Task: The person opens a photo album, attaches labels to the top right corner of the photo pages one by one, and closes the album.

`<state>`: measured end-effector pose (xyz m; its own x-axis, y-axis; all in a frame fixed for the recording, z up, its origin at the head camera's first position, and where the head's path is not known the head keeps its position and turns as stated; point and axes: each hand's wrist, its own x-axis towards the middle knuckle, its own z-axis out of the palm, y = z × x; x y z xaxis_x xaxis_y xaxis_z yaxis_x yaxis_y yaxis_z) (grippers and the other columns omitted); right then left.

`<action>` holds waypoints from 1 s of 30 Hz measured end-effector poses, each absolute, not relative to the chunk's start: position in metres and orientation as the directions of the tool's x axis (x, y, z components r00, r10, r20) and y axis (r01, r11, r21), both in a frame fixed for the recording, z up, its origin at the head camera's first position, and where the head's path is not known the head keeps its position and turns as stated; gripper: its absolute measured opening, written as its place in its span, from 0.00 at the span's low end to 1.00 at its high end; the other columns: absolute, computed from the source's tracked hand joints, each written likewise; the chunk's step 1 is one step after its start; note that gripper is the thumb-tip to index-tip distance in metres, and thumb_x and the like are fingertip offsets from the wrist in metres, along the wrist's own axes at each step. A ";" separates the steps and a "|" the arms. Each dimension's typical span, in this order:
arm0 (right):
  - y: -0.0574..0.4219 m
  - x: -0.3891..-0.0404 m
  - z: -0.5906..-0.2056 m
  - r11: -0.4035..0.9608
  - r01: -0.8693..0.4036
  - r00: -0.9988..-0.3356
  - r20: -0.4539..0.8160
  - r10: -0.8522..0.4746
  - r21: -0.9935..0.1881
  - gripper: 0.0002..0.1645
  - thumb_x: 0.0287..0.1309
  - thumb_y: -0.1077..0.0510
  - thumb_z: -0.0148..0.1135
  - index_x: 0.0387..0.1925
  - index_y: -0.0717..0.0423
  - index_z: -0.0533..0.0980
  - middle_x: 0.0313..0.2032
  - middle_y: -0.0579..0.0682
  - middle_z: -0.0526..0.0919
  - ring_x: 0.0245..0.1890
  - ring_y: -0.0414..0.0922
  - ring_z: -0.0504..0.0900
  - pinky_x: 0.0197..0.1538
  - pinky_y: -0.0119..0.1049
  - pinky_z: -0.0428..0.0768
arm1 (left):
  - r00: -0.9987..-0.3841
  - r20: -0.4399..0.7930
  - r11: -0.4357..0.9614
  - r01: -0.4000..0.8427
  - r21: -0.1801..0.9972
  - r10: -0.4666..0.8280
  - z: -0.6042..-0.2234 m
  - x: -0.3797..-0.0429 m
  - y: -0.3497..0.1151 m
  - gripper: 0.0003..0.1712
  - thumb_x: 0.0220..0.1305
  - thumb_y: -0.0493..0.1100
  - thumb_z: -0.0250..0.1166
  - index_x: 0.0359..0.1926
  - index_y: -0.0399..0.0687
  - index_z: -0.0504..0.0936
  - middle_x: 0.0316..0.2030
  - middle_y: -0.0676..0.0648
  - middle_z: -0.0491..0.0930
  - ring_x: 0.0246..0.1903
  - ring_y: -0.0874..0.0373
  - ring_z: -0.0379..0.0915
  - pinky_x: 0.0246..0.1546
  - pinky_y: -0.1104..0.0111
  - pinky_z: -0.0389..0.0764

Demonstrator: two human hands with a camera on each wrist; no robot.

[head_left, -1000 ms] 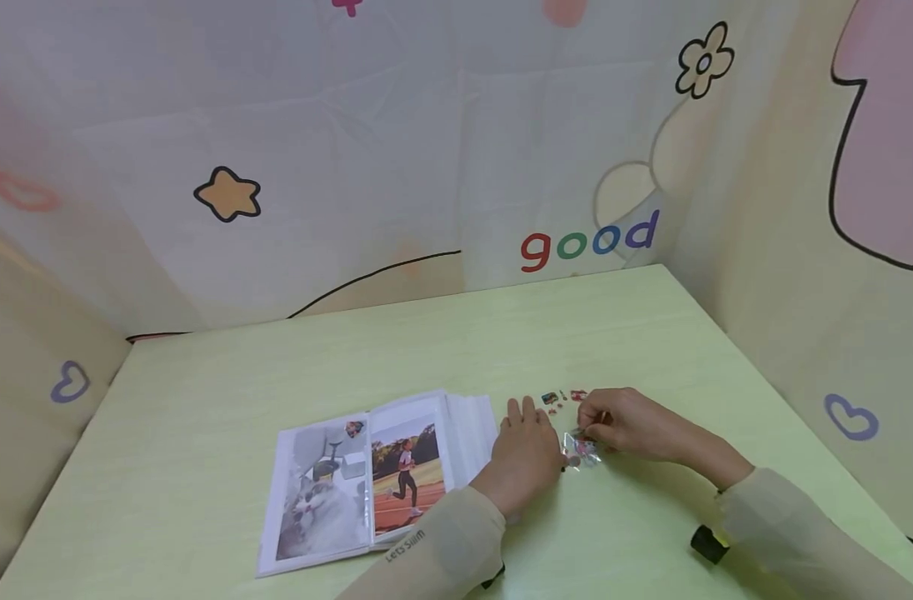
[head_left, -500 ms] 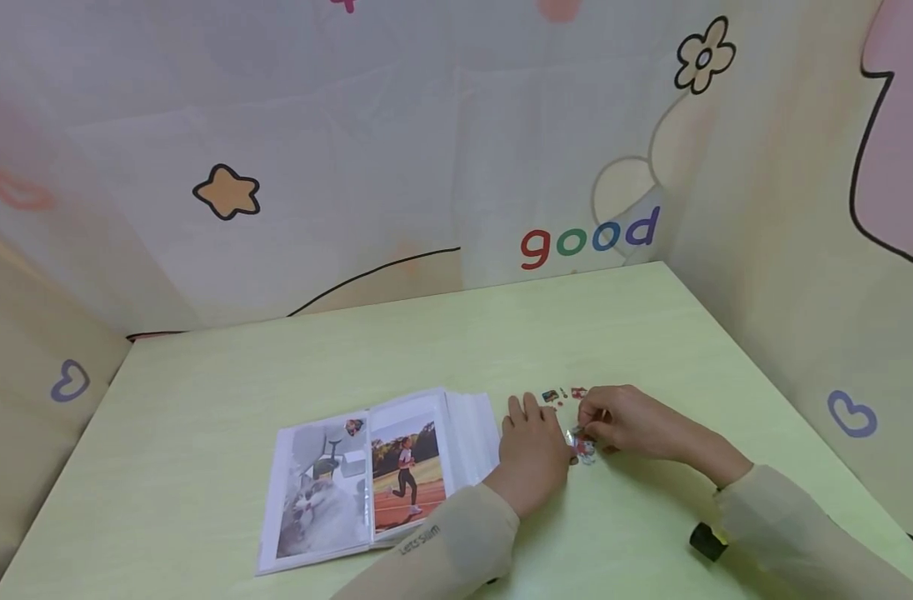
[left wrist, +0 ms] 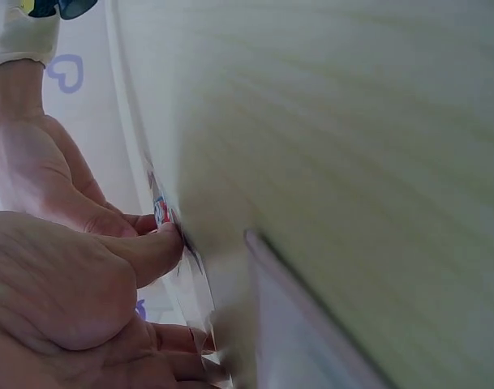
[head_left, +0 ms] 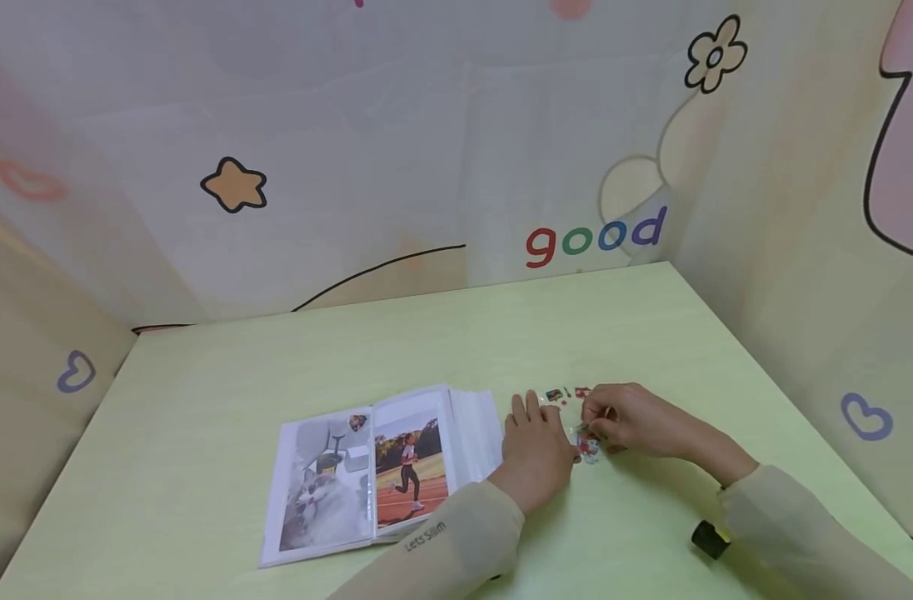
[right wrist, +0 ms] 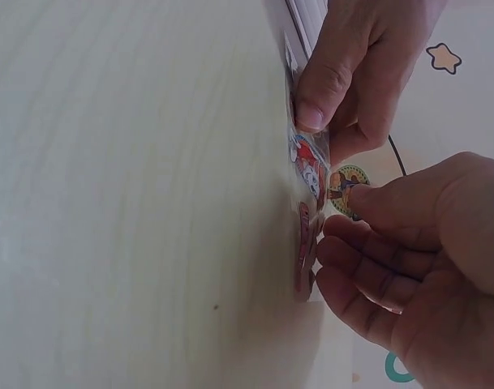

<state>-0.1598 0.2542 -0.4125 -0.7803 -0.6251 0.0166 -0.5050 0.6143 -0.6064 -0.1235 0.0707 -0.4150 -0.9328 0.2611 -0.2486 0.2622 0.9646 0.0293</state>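
Note:
A clear sticker sheet (right wrist: 303,243) with colourful cartoon stickers lies on the table under both hands. My left hand (head_left: 537,457) rests across its left part, fingers extended, and its thumb (right wrist: 311,116) presses the sheet beside a red-and-white sticker (right wrist: 309,166). Between thumb and forefinger, my right hand (head_left: 640,423) pinches a round sticker (right wrist: 344,188) with a patterned yellow-green border, held at the sheet's surface. Whether it is fully off the sheet I cannot tell. More small stickers (head_left: 554,395) show beyond the fingers; the left hand hides part of the sheet.
An open photo album (head_left: 473,421) lies left of the hands, showing a cat photo (head_left: 321,508) and a runner photo (head_left: 411,475). A small sticker (head_left: 357,422) is on the cat page. A black-and-yellow device (head_left: 710,540) sits by the right sleeve. Printed fabric walls (head_left: 351,167) surround the table.
My left hand has slid slightly right, closer to the right hand, covering more of the sheet's left side. The right hand keeps its pinch in nearly the same place. The head view has shifted a little.

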 end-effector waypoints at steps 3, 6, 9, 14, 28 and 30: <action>0.256 -0.159 -0.412 0.610 -0.498 -0.782 0.016 -0.623 -0.616 0.12 0.65 0.71 0.62 0.32 0.52 0.76 0.32 0.41 0.79 0.30 0.35 0.75 0.32 0.32 0.77 | -0.934 -0.246 0.966 0.257 0.041 0.259 -0.414 -0.123 0.072 0.41 0.73 0.66 0.57 0.75 0.45 0.65 0.79 0.42 0.56 0.78 0.46 0.51 0.73 0.59 0.62; 0.258 -0.157 -0.411 0.605 -0.486 -0.784 0.009 -0.621 -0.631 0.11 0.66 0.71 0.62 0.32 0.53 0.76 0.32 0.42 0.79 0.29 0.35 0.76 0.31 0.32 0.78 | -0.934 -0.242 0.965 0.258 0.050 0.262 -0.413 -0.122 0.073 0.41 0.73 0.66 0.58 0.75 0.45 0.65 0.78 0.42 0.57 0.77 0.46 0.51 0.73 0.57 0.62; 0.259 -0.155 -0.410 0.604 -0.468 -0.788 -0.005 -0.615 -0.645 0.11 0.66 0.72 0.61 0.33 0.54 0.76 0.32 0.43 0.79 0.28 0.35 0.76 0.30 0.32 0.78 | -0.935 -0.239 0.965 0.257 0.053 0.263 -0.412 -0.121 0.075 0.41 0.73 0.66 0.58 0.75 0.46 0.66 0.78 0.42 0.57 0.77 0.46 0.52 0.73 0.56 0.61; 0.263 -0.152 -0.409 0.610 -0.453 -0.795 -0.015 -0.606 -0.650 0.11 0.67 0.71 0.61 0.33 0.54 0.76 0.31 0.43 0.78 0.26 0.34 0.74 0.30 0.31 0.77 | -0.934 -0.244 0.966 0.254 0.053 0.260 -0.410 -0.119 0.077 0.42 0.72 0.67 0.57 0.75 0.47 0.66 0.79 0.43 0.57 0.78 0.47 0.51 0.72 0.56 0.62; 0.281 -0.149 -0.400 0.649 -0.482 -0.846 0.120 -0.520 -0.588 0.11 0.67 0.68 0.66 0.34 0.48 0.78 0.42 0.45 0.86 0.40 0.39 0.80 0.44 0.38 0.81 | -0.925 -0.300 0.972 0.229 0.046 0.232 -0.409 -0.126 0.074 0.44 0.72 0.68 0.58 0.76 0.46 0.64 0.79 0.42 0.55 0.78 0.45 0.49 0.73 0.54 0.60; 0.282 -0.149 -0.400 0.637 -0.482 -0.846 0.129 -0.518 -0.601 0.11 0.67 0.67 0.66 0.34 0.48 0.78 0.42 0.44 0.85 0.39 0.39 0.80 0.44 0.38 0.82 | -0.923 -0.304 0.970 0.239 0.034 0.238 -0.409 -0.126 0.073 0.44 0.71 0.68 0.58 0.77 0.47 0.64 0.79 0.42 0.55 0.78 0.46 0.50 0.74 0.55 0.59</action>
<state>-0.1491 0.2816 -0.3999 -0.8458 -0.5177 0.1291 -0.4820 0.6375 -0.6011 -0.1264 0.0733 -0.4087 -0.9226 0.2379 -0.3036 0.2391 0.9704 0.0340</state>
